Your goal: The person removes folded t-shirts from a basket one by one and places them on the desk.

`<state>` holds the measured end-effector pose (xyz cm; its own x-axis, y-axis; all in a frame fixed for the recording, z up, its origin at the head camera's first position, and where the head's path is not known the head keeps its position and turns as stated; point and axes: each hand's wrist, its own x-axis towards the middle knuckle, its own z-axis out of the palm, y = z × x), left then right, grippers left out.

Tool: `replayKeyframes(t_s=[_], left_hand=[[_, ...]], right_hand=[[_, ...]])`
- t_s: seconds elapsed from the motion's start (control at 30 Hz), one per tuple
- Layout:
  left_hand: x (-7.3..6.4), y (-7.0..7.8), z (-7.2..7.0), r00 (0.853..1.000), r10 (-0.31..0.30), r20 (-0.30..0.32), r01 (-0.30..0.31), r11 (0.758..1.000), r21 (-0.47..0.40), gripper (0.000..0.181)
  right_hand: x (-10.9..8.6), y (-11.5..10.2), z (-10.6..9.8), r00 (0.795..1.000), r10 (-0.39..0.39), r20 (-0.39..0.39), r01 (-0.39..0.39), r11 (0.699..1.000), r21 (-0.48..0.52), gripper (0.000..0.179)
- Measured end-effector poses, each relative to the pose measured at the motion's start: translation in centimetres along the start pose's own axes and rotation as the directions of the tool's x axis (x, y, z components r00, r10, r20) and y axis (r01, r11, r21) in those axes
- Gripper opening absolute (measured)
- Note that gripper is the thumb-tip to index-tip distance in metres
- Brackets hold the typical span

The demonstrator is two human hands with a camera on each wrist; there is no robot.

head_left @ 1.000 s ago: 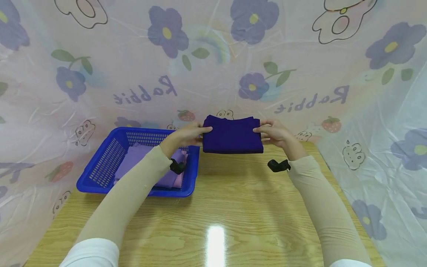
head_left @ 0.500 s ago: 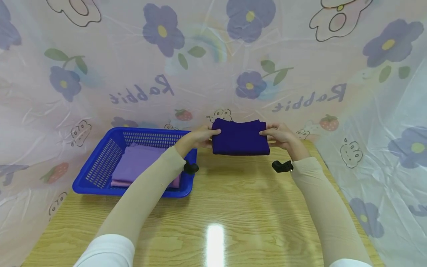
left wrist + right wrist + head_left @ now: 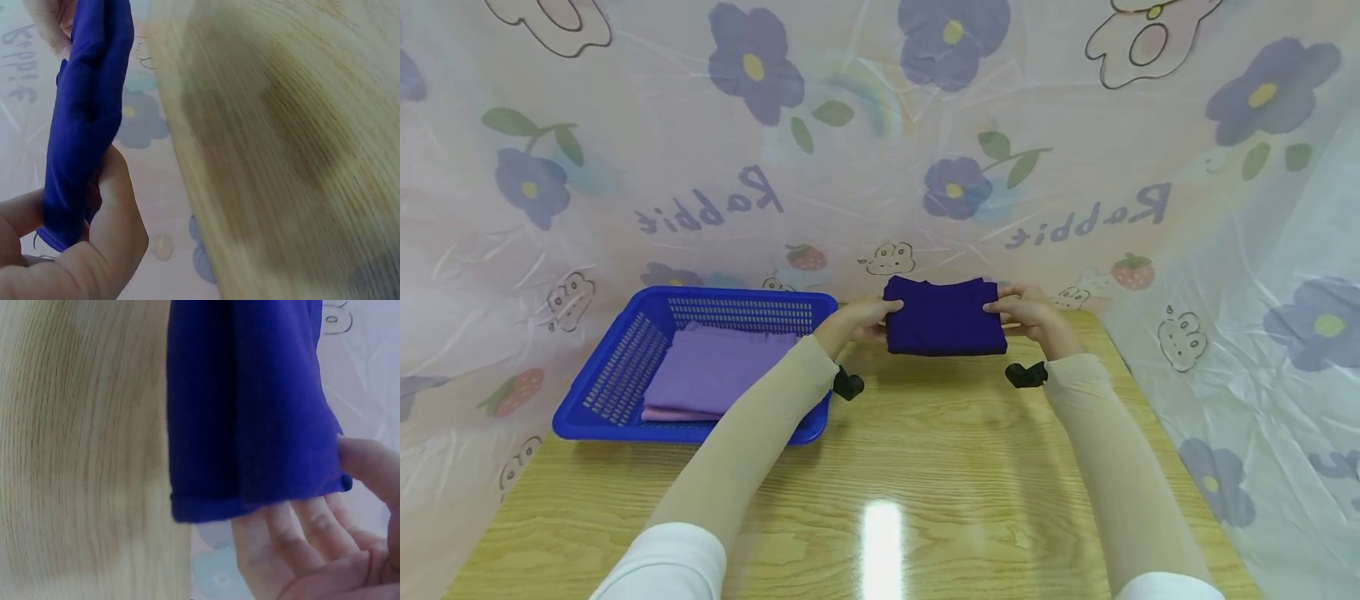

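Observation:
A dark blue folded cloth [image 3: 946,318] is held up over the far part of the table, between both hands. My left hand [image 3: 867,319] pinches its left end, thumb on the near face and fingers behind. At the right end my right hand [image 3: 1028,312] grips it the same way. In the left wrist view the cloth [image 3: 84,119] shows edge-on as a thick fold between thumb and fingers. The right wrist view shows the cloth's other end [image 3: 262,412], with fingers [image 3: 290,540] underneath and the thumb at its side.
To the left stands a blue plastic basket [image 3: 597,433] with slotted walls. Folded purple cloth [image 3: 715,367] lies inside, with a pink one [image 3: 673,414] below it. The wooden table [image 3: 940,483] ends at a printed curtain [image 3: 850,167] behind and on the sides.
Both hands have carried the dark blue cloth to the right, away from the basket, and slightly lower. The left arm uncovers more of the purple cloth. The view has shifted a little.

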<state>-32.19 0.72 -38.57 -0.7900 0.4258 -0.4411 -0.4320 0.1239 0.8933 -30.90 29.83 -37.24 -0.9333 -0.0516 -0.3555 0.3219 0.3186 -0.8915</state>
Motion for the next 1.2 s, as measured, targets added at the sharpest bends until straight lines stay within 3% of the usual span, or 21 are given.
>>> replayKeyframes(t_s=[0.37,0.63,0.8,1.2], left_hand=[[1.3,-1.0,1.0,0.996,-0.026,-0.084,0.024,0.999,-0.031,0.040],[2.3,-2.1,2.3,0.995,-0.034,-0.099,0.030,0.999,-0.040,0.025],[2.8,-2.8,2.6,0.993,-0.063,-0.099,0.059,0.997,-0.042,0.030],[4.6,-4.5,2.9,0.977,-0.082,-0.197,0.088,0.996,0.019,0.036]], right_hand=[[1.0,1.5,0.1,1.000,0.021,-0.021,-0.021,1.000,0.000,0.067],[1.6,2.7,0.0,0.998,0.039,-0.058,-0.040,0.999,-0.019,0.058],[1.9,3.3,0.0,0.997,0.046,-0.062,-0.049,0.998,-0.040,0.063],[3.3,5.0,0.8,0.994,0.045,-0.095,-0.049,0.998,-0.044,0.050]])
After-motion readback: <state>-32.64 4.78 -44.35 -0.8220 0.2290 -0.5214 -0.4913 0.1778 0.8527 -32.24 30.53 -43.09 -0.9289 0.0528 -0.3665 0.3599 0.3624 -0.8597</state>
